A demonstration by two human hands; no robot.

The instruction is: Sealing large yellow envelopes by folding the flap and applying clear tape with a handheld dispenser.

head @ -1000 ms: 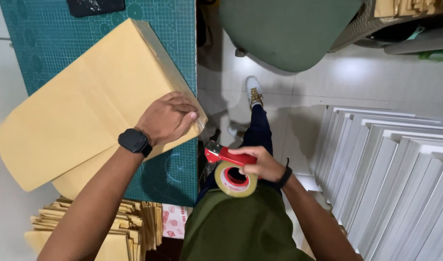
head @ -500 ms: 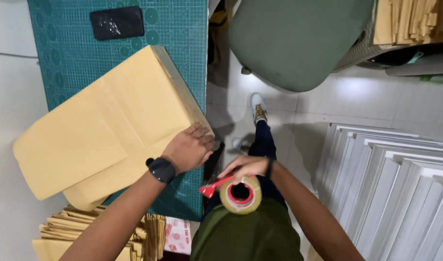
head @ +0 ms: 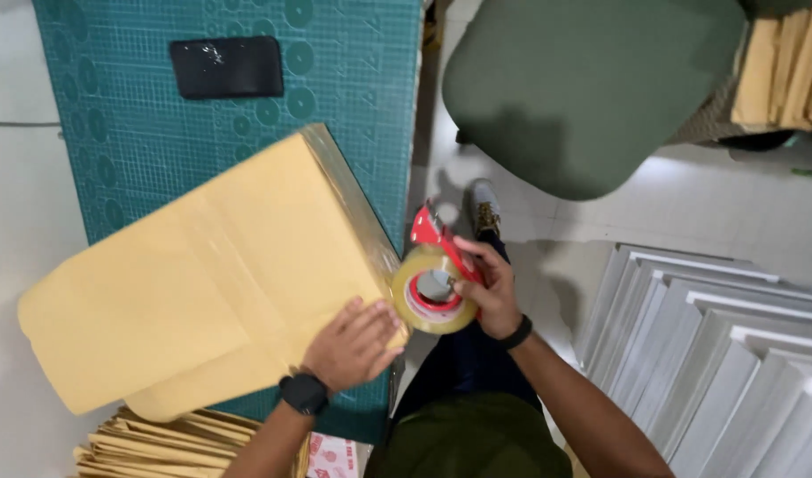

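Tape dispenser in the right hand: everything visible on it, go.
The tape dispenser has a red frame, seemingly plastic, carrying a roll of clear tape with a red inner core. The right hand grips its handle side. It is held off the table, roll end against the near corner of the tan paper-wrapped parcel, close to the left hand.

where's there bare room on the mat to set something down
Bare mat lies left of and below the black slab, and right of it toward the mat's edge. The near half is crowded: the parcel, left hand, and right hand holding the tape dispenser.
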